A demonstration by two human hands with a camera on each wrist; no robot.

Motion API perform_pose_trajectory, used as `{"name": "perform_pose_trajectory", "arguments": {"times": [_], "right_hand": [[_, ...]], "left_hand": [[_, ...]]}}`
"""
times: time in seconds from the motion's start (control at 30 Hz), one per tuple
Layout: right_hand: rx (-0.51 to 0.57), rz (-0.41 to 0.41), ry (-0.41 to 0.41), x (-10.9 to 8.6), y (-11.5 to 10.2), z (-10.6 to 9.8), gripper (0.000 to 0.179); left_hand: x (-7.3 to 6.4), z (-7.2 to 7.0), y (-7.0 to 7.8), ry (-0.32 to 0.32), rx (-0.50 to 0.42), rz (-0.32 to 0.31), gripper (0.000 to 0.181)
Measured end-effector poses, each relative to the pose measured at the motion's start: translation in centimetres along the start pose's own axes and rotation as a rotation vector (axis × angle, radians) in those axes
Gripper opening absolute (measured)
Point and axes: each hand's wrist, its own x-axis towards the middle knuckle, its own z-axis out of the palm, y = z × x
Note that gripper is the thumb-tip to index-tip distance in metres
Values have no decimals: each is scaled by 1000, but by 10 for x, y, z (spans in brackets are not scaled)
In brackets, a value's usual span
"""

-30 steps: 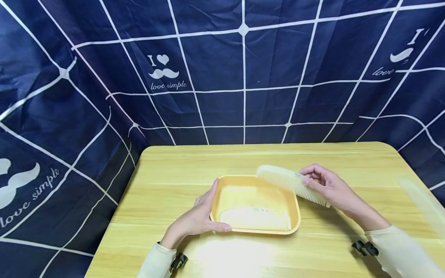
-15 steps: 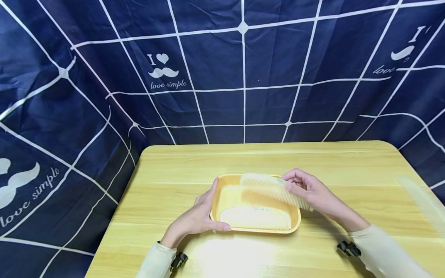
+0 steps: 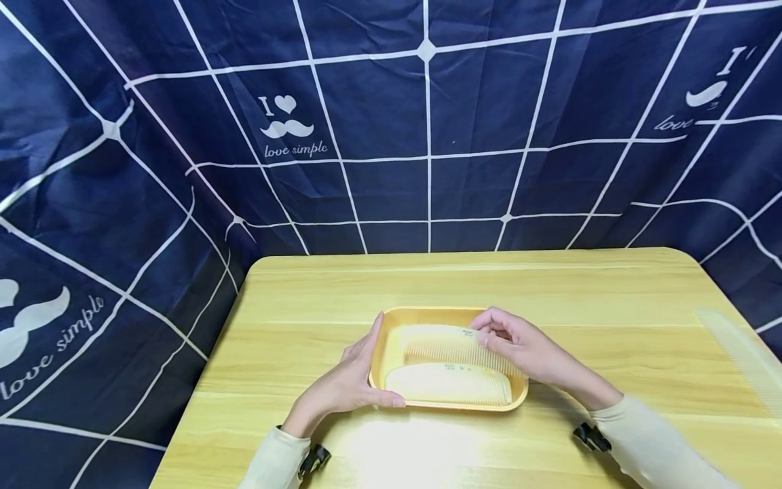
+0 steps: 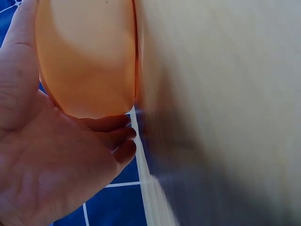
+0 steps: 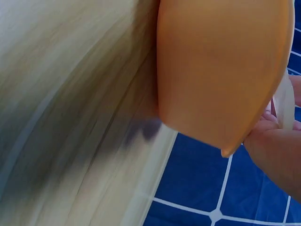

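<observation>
A yellow-orange plastic tray [image 3: 421, 310] sits on the table; the left wrist view shows its outer wall [image 4: 89, 61] close to my palm. My left hand [image 3: 339, 380] grips its left end, thumb along the near rim and fingers round the far left corner. One pale comb [image 3: 446, 386] lies inside along the near wall, teeth toward me. My right hand [image 3: 525, 346] pinches a second pale comb [image 3: 442, 341] by its upper back near the right end. That comb is over the tray's far half, its right end partly behind the hand. The right wrist view catches its edge [image 5: 283, 101] beside the fingers.
Another pale comb [image 3: 742, 360] lies on the wooden table [image 3: 318, 285] near its right edge. A dark blue cloth [image 3: 379, 190] with white lines hangs behind the table and along both sides.
My right hand has carried its comb left and down, from beyond the tray's right rim to inside the tray's outline, and the comb has turned more level. My left hand stays on the tray.
</observation>
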Motion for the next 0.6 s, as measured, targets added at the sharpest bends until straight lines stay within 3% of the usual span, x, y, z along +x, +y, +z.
{"name": "perform_pose_trajectory", "arguments": {"times": [0.27, 0.6], "right_hand": [[19, -10, -82, 9, 0, 15, 13], [-39, -21, -131, 10, 0, 27, 7]], "left_hand": [[0, 0, -1, -1, -18, -3, 138], [0, 1, 0, 11, -2, 13, 136]]}}
